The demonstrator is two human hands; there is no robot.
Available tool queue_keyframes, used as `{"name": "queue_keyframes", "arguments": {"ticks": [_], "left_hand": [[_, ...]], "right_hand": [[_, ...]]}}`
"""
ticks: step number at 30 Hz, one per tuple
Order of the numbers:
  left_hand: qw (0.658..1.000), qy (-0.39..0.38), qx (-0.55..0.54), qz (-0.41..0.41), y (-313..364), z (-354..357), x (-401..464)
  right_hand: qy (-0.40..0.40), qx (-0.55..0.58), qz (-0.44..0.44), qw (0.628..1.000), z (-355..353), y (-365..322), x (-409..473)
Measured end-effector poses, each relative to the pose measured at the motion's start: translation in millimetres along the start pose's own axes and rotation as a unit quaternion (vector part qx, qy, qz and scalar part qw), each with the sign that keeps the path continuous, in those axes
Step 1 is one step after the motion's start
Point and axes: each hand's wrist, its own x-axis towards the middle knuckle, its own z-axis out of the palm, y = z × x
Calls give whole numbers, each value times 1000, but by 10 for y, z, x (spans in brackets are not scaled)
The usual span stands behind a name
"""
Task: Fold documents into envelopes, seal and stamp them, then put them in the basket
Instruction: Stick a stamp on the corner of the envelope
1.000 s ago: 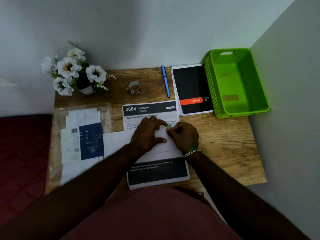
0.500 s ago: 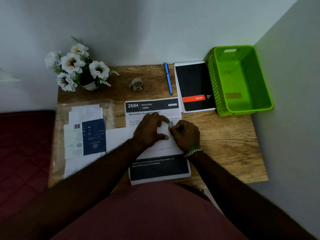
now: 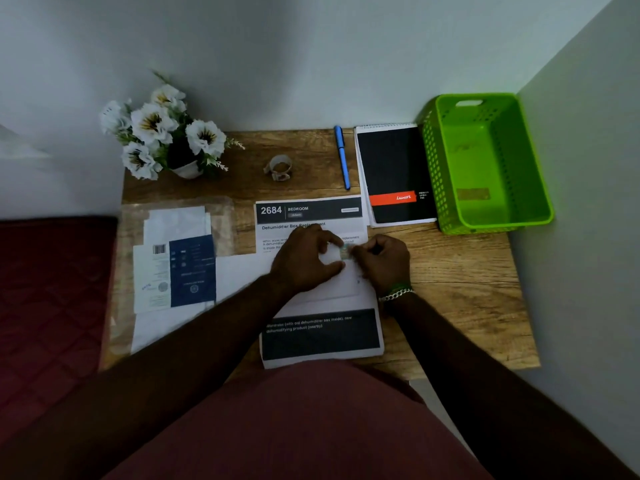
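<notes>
A white envelope (image 3: 341, 289) lies on a printed document stack (image 3: 318, 337) at the middle of the wooden desk (image 3: 460, 285). My left hand (image 3: 304, 261) presses down on the envelope, fingers curled over its upper part. My right hand (image 3: 382, 263) pinches a small greenish stamp (image 3: 344, 252) at the envelope's upper right corner, fingertips touching those of the left hand. The green plastic basket (image 3: 519, 157) stands at the back right corner with no envelope in it.
A black notepad (image 3: 394, 174) and a blue pen (image 3: 342, 157) lie beside the basket. A tape roll (image 3: 279, 168) and a pot of white flowers (image 3: 162, 133) sit at the back. A plastic sleeve of papers and envelopes (image 3: 176, 265) lies left. Walls close in behind and right.
Both hands stay on the envelope. The fingertips have drawn together at its upper right corner and the stamp now shows between them. The head camera shifted slightly.
</notes>
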Motion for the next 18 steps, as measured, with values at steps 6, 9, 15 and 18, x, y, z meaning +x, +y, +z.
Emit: {"name": "queue_keyframes", "arguments": {"ticks": [6, 9, 15, 18], "left_hand": [[997, 50, 2, -53, 89, 111, 41], [997, 51, 16, -55, 77, 132, 35], [997, 57, 41, -43, 91, 121, 18], [996, 60, 47, -35, 81, 118, -6]], "right_hand": [[-8, -33, -4, 999, 29, -75, 60], [2, -37, -9, 999, 59, -78, 52], [-11, -52, -45, 998, 26, -58, 41], [-54, -70, -65, 994, -52, 4, -17]]}}
